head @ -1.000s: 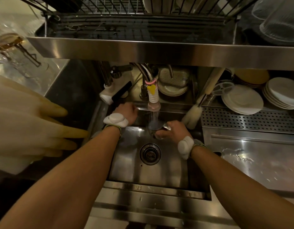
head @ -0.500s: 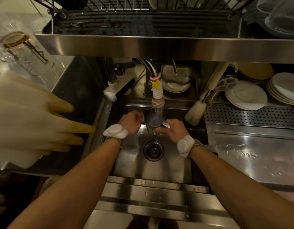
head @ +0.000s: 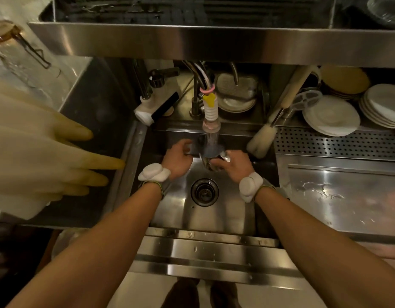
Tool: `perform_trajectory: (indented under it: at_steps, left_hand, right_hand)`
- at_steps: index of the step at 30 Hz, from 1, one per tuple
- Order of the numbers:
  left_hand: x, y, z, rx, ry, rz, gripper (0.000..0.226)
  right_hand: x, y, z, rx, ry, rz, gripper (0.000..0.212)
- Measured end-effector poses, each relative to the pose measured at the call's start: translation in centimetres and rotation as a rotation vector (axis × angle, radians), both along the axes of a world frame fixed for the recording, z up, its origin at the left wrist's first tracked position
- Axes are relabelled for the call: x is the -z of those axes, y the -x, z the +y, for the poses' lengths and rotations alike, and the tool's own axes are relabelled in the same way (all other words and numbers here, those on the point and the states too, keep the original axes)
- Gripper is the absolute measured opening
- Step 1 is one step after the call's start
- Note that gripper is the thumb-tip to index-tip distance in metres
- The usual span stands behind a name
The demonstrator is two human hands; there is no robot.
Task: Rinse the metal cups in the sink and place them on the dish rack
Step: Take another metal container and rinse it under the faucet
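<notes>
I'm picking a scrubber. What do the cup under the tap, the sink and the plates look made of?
Cup: shiny metal, likely stainless steel, with mirror-like reflections. Sink: brushed stainless steel, by its soft streaked glare. Plates: white, smooth, probably glazed ceramic, though melamine cannot be ruled out.

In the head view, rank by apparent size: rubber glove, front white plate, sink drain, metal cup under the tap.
1. rubber glove, largest, though nearest the camera.
2. white plate.
3. sink drain and metal cup look alike. The right hand hides part of the cup, so they are left unranked.
</notes>
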State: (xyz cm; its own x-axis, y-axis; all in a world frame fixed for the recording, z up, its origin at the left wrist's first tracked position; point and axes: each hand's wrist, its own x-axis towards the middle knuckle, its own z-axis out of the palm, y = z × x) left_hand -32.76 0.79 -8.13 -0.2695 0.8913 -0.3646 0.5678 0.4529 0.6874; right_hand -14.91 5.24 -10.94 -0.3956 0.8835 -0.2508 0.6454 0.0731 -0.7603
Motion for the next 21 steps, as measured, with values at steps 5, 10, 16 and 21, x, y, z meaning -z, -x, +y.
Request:
perform_trajectory:
  at_steps: [5,10,16,21]
  left_hand:
    - [0.4,0.0,0.1,0.008,-0.047,-0.106,0.067]
    - [0.8,0.0,-0.2,0.035,-0.059,-0.118,0.071]
    - [1.3,0.4,-1.0,0.013,-0.032,-0.131,0.075]
    - [1.1,0.6,-1.2,0.03,-0.016,-0.15,0.08]
  right_hand:
    - [0.2,0.0,0.0,0.032,-0.006,0.047,0.027]
    - [0.4,0.7,-0.3,0.04,-0.013,0.073,0.029]
    - [0.4,0.1,-0.4,0.084,0.014,0.117,0.024]
    - [-0.2,-0.1,-0.5,0.103,0.102,0.162,0.028]
